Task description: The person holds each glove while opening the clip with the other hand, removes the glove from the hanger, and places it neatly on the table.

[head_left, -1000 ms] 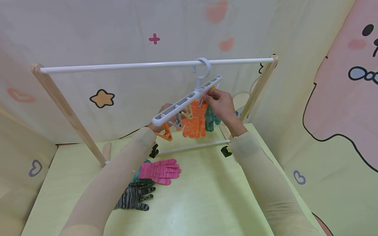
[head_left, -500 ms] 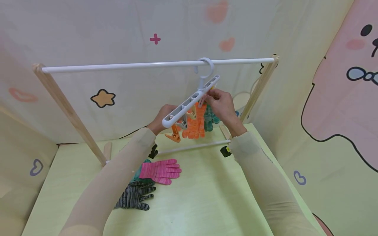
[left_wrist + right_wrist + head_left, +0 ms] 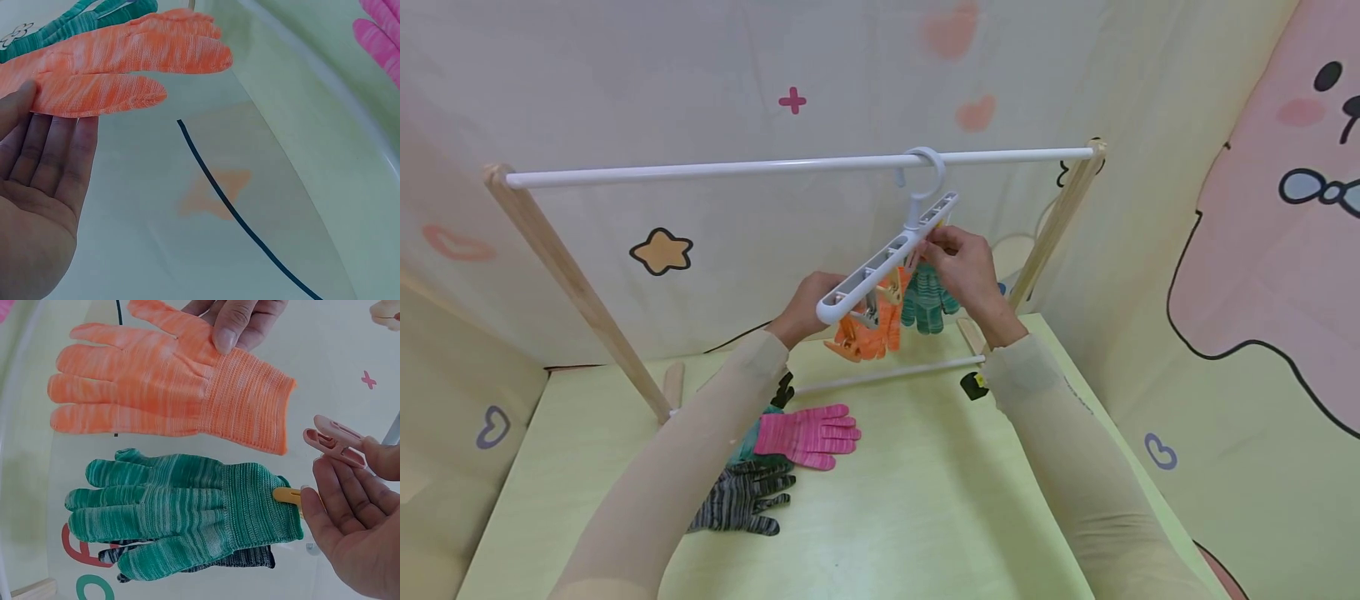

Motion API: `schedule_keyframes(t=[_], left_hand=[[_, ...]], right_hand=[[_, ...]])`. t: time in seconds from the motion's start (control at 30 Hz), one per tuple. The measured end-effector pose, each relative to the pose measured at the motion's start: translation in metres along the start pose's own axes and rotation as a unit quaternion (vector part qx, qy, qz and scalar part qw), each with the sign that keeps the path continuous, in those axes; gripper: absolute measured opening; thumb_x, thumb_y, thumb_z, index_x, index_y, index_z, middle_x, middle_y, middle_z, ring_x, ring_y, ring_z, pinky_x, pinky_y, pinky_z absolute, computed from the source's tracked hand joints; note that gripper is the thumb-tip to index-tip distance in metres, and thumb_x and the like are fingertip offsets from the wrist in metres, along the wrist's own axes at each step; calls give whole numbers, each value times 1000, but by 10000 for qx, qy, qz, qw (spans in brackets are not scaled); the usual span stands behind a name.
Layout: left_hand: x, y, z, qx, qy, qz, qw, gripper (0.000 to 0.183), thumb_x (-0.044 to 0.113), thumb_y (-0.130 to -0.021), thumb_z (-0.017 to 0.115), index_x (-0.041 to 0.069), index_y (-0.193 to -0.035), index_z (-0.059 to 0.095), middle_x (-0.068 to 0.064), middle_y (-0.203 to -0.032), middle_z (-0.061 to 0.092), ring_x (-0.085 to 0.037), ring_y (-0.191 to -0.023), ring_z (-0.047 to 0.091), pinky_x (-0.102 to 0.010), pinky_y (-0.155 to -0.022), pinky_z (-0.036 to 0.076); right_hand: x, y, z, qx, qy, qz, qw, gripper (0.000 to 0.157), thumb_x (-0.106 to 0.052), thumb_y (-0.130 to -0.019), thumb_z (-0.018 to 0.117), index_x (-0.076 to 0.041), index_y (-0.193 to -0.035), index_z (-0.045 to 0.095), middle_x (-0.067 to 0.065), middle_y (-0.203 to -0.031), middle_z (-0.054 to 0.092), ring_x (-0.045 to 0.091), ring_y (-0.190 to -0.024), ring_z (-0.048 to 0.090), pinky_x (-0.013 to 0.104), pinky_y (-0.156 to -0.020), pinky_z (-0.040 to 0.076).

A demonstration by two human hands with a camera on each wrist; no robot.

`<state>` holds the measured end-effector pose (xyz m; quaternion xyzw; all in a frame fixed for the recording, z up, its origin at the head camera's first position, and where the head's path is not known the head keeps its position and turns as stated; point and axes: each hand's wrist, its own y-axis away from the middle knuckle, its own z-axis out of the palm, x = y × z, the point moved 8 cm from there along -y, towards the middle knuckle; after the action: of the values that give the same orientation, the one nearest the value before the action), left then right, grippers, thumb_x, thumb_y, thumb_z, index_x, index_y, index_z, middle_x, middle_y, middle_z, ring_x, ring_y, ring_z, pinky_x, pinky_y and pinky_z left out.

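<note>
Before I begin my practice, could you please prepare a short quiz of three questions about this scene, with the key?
1. Choose: which colour of glove does the left hand's grip pinch?
A) pink
B) orange
C) grey and black

2. True or false: the yellow clip is fastened on the cuff of the green glove.

3. Short answer: what does the right hand's grip hold, and does it touch the orange glove?

Key:
1: B.
2: True.
3: A pink clip; no, the right wrist view shows a gap between it and the cuff.
</note>
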<state>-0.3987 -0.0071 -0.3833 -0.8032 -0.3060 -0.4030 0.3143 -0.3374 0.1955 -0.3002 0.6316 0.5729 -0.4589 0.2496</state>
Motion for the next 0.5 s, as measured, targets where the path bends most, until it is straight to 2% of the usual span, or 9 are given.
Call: schedule_keyframes(t=[0.1,0.17,0.27,0.33,0.4,0.47,0.5], left_hand=[[-1,4,-2,54,65,-117,9999,10,4,-92,81,-3,-99,80,-1,-70,61,-17,-66,42,-31,-63,35],[-2,8,-3,90,134,-210,9996,9,4,-93,79,-3,-98,80,-3,-73,66,-17,-65,40,-31,-62,33],[-6,13,-6,162,257,-403,9987,11,1,-95,74,-6,-102,80,-12,-86,76,-18,-66,45,-28,-60,37],[-8,18,-7,245,384,-534,9975,16,-6,-95,70,-9,-108,78,-19,-99,77,-19,-70,49,-28,-60,40],[-13,21,-9,355,675,-693,9947,19,-10,-95,68,-13,-112,75,-19,-102,76,-18,-75,52,-26,-61,44],[-16,25,-9,416,1211,-851,9881,23,-14,-95,66,-13,-118,71,-13,-98,75,-13,-76,56,-23,-62,47],[-19,25,-7,408,1826,-922,9780,22,-13,-99,62,-10,-119,70,-10,-96,75,-12,-77,58,-22,-62,47]], right_hand=[[1,0,1,-84,-34,46,9999,27,-18,-107,68,0,-125,74,15,-115,75,27,-107,66,38,-92,54],[2,0,1,-148,-43,76,9999,27,-18,-107,66,0,-126,73,14,-118,74,28,-110,66,41,-97,55],[3,0,1,-228,-10,114,9997,28,-19,-108,65,0,-128,73,13,-123,73,29,-115,66,46,-102,54],[3,0,1,-270,0,136,9995,29,-20,-109,64,-1,-129,73,13,-125,73,28,-116,66,48,-104,53],[4,0,2,-306,10,141,9994,29,-21,-109,64,0,-128,73,14,-124,73,29,-117,65,47,-104,53],[5,0,2,-363,18,132,9993,30,-22,-109,64,0,-128,72,15,-124,72,29,-119,64,46,-105,53],[4,0,2,-384,47,102,9992,31,-23,-109,64,1,-127,72,15,-125,72,29,-119,64,46,-105,53]])
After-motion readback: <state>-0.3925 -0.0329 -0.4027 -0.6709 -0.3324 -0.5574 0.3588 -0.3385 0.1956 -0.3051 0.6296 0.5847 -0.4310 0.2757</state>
